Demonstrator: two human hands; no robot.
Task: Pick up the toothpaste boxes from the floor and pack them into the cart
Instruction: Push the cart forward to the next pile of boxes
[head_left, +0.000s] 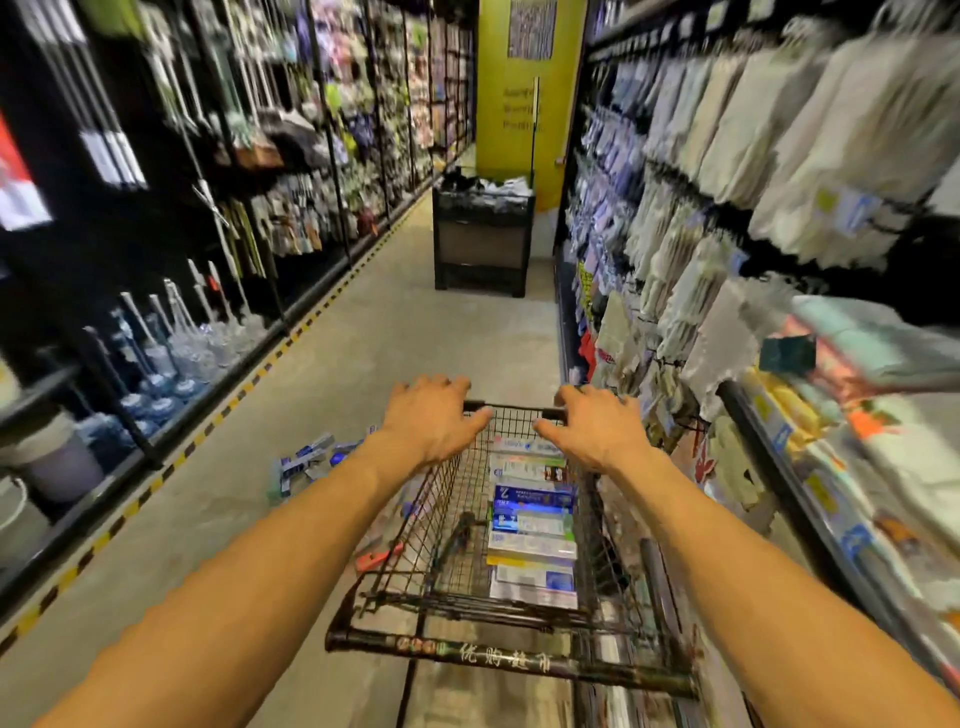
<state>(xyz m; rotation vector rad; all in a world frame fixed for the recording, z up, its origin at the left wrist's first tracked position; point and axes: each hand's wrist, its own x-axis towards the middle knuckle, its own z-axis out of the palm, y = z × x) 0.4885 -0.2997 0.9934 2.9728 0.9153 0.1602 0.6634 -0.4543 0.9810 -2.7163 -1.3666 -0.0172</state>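
Head view: the left hand lies on the far left corner of the cart, with its fingers bent down over the far rim and its thumb stretched right along the wire. The right hand clasps the far right corner in the same way, with its thumb pointing left. A short stretch of dark rim shows between the two thumbs. Both bare forearms reach over the basket from the near edge.

Inside the cart, packed toothpaste boxes lie flat in a row along the right wall, from the far end toward the near end, in white, blue and green. The left half of the basket floor shows bare mesh. The push bar at the near end carries printed characters.

On the floor, just left of the cart's far end, a scatter of loose boxes lies in a small heap. A yellow-and-black stripe runs along the foot of the left shelving. Hanging pale packets fill the right shelving, which stands close beside the cart. Far down the aisle a black display bin stands before a yellow wall. Much of the shelving is blurred.
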